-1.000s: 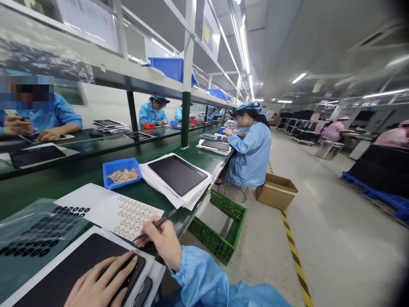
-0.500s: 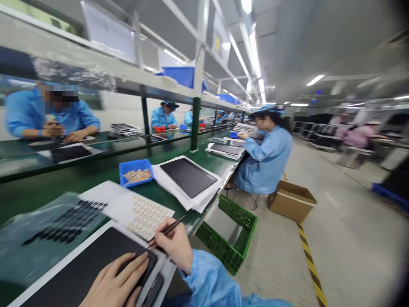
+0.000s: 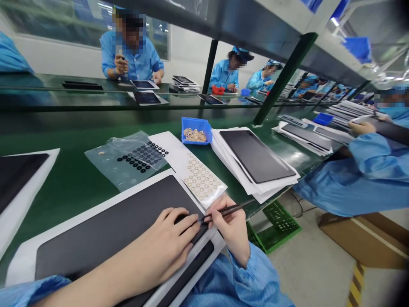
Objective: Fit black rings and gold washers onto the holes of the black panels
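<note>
A black tablet-shaped panel (image 3: pixel 115 226) lies on white paper in front of me, with another dark panel (image 3: pixel 191 266) partly showing under it. My left hand (image 3: pixel 171 243) rests on the upper panel near its right end, palm down, fingers stretched out. My right hand (image 3: pixel 231 226) pinches dark tweezers (image 3: pixel 236 208); their tips meet the panel's corner beside my left fingertips. Whether the tips grip anything is too small to tell. Just beyond lies a white sheet with rows of small gold-coloured rings (image 3: pixel 201 177). Black rings (image 3: pixel 140 155) sit on a clear plastic bag (image 3: pixel 110 160).
A blue tray (image 3: pixel 208 135) of loose rings stands behind the sheet. To its right, a dark tablet panel (image 3: pixel 255 153) tops a paper stack. A green crate (image 3: pixel 281 230) and a cardboard box (image 3: pixel 367 238) are on the floor. Co-workers sit opposite and at right.
The view has turned left and down, bringing the bag and another panel at left into fuller sight. The tweezers' tips remain at the panel's corner, beside my left fingers.
</note>
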Motion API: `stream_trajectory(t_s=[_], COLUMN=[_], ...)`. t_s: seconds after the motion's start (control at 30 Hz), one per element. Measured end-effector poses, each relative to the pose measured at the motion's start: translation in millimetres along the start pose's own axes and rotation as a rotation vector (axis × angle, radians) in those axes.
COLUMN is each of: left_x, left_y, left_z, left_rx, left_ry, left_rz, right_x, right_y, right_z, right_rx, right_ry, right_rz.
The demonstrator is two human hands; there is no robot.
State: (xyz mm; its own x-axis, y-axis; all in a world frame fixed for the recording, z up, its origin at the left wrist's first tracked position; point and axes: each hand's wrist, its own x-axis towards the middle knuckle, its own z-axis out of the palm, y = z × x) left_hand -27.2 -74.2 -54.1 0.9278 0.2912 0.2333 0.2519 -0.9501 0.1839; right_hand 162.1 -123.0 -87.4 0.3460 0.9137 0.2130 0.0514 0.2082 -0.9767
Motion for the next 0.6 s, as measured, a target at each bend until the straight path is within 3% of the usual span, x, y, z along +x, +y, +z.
stream_trajectory(t_s=[0.6], left_x=[1.8], left_y=[-2.9], left_z=[-1.1], left_rx=[0.028], left_ry=[-0.052], left_rz=[0.032], right_x=[-6.6], right_y=[-0.7], right_z=[7.0], right_rx=[-0.124], right_ry=[0.052], right_rz=[-0.064])
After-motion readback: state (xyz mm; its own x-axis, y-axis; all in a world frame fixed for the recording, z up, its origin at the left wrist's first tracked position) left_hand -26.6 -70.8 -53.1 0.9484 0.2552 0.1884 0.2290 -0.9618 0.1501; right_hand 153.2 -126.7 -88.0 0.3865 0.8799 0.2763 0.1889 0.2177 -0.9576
